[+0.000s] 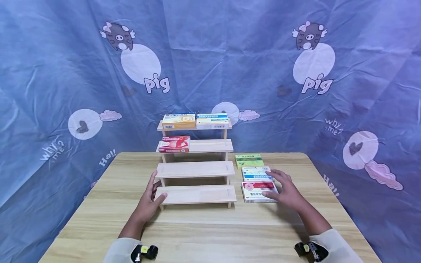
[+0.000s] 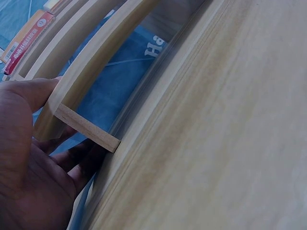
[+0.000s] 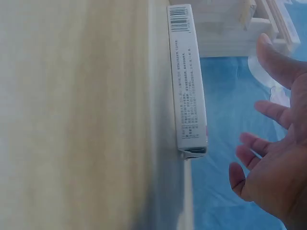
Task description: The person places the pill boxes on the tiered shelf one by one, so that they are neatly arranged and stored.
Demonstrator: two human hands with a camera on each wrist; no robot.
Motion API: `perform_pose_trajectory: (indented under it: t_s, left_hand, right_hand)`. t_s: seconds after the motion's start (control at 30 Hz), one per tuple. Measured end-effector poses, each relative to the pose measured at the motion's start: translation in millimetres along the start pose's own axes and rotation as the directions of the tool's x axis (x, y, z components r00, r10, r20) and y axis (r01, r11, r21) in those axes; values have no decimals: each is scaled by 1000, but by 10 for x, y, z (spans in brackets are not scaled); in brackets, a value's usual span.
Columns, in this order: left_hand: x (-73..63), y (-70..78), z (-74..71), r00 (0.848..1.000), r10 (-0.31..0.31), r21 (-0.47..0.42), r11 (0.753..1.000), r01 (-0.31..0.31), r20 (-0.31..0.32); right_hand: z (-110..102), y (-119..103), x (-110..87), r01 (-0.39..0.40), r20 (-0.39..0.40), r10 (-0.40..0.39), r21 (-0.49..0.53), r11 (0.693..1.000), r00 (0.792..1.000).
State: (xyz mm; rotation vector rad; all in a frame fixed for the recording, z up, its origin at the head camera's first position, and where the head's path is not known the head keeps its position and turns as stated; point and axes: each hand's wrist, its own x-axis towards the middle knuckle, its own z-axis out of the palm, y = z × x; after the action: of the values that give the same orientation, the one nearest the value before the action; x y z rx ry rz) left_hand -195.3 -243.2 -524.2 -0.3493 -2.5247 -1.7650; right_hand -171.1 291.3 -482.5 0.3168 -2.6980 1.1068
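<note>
A stepped wooden rack (image 1: 197,194) stands on the table. My left hand (image 1: 146,206) grips the left end of its lowest step, thumb on top and fingers around the side, as the left wrist view shows. Over the medicine boxes on the right hovers my right hand (image 1: 288,193), fingers spread and holding nothing. Nearest to it are a red-and-white medicine box (image 1: 254,186) and, just behind, a blue-and-white medicine box (image 1: 253,174). A green medicine box (image 1: 249,160) lies farthest back in that column. In the right wrist view, the red-and-white box's printed side (image 3: 187,81) faces the camera.
On the rack's top step sit a yellow-and-white box (image 1: 179,121) and a white-and-blue box (image 1: 212,121). A red box (image 1: 174,144) lies at the left of the step below. Behind the wooden table (image 1: 197,237) hangs a blue printed cloth (image 1: 223,65).
</note>
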Motion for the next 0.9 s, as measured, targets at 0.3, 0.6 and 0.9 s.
perform_pose_trajectory:
  t_s: [0.3, 0.6, 0.9]
  left_hand:
    - [5, 3, 3, 1000, 2, 2, 1000, -2, 1]
    - [7, 19, -2, 1000, -3, 0, 1000, 3, -1]
    - [9, 13, 2, 1000, -8, -1, 1000, 8, 0]
  right_hand:
    - [17, 223, -10, 35, 26, -38, 104, 994, 999]
    - [35, 322, -13, 124, 25, -126, 79, 989, 992]
    - [48, 371, -16, 39, 104, -46, 65, 997, 993]
